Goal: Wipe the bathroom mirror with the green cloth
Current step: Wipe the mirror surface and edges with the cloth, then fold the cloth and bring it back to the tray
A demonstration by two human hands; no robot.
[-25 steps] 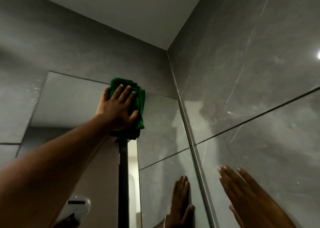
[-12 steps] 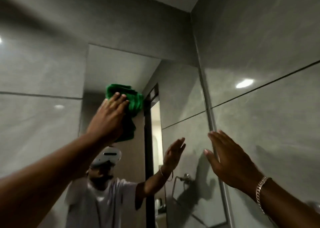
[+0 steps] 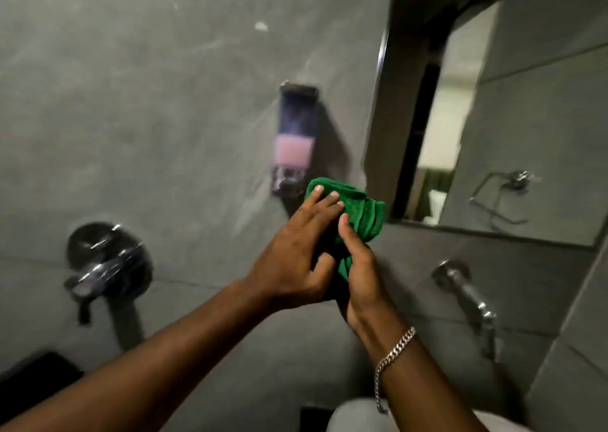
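The green cloth (image 3: pixel 360 216) is bunched between both my hands, in front of the grey wall and off the glass. My left hand (image 3: pixel 296 254) covers it from the left with fingers laid over its top. My right hand (image 3: pixel 360 273), a chain bracelet on its wrist, grips the cloth's lower part with the thumb up. The bathroom mirror (image 3: pixel 513 129) fills the upper right; its lower left corner lies just right of the cloth. The cloth's lower end is hidden by my hands.
A wall-mounted soap dispenser (image 3: pixel 296 135) with pink liquid hangs just above left of the cloth. A chrome valve handle (image 3: pixel 105 267) sticks out at the left. A chrome spout (image 3: pixel 470 300) juts from the wall at lower right. A towel ring (image 3: pixel 503 191) shows in the mirror.
My view has dropped from the mirror's top to its bottom corner. My left hand brought the cloth down off the glass, and my right hand left the wall and took hold of it too.
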